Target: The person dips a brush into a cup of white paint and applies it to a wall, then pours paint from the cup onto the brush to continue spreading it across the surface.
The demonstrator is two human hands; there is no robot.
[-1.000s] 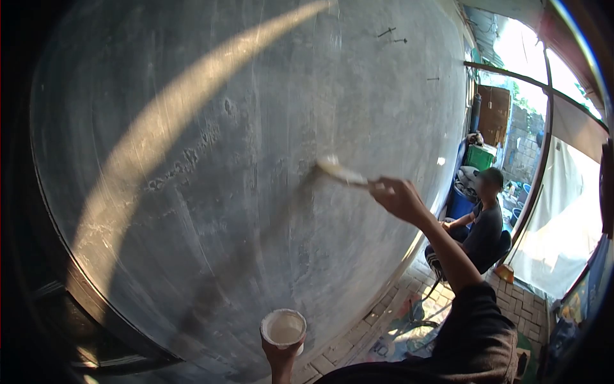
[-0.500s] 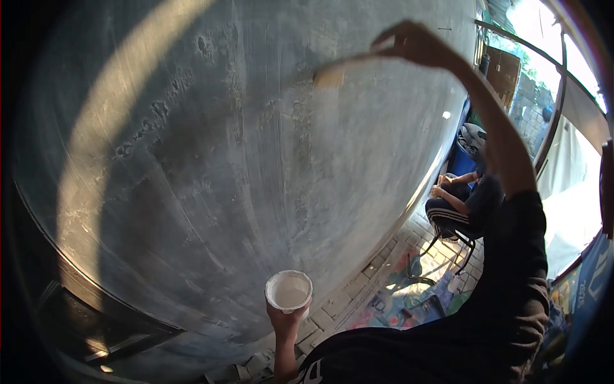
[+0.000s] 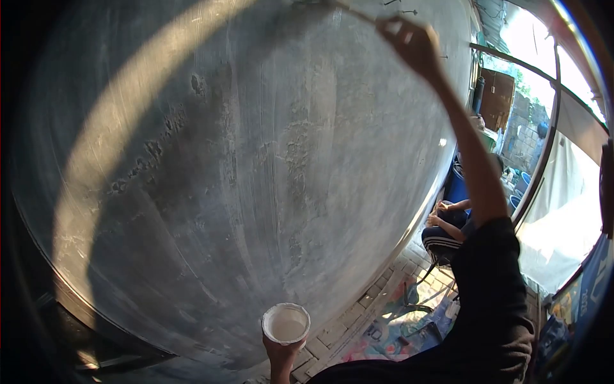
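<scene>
My right hand (image 3: 409,40) is raised high against the grey plastered wall (image 3: 256,166), closed around the handle of a paintbrush (image 3: 348,9) whose bristles reach the top edge of the view. Down at the bottom centre, my left hand (image 3: 281,353) grips a small white cup (image 3: 286,324) holding pale paint. The cup is upright and stands a little off the wall. A curved band of sunlight crosses the wall's left side.
A person sits on a chair (image 3: 448,227) by the wall at the right, partly hidden behind my arm. Brick paving (image 3: 377,301) and a colourful printed sheet (image 3: 396,326) lie below. A brown door (image 3: 495,105) and white tarpaulin (image 3: 563,224) stand at the far right.
My right hand has swept the brush up the wall from mid-height to the top of the view. The left hand has kept the cup almost still at the bottom.
</scene>
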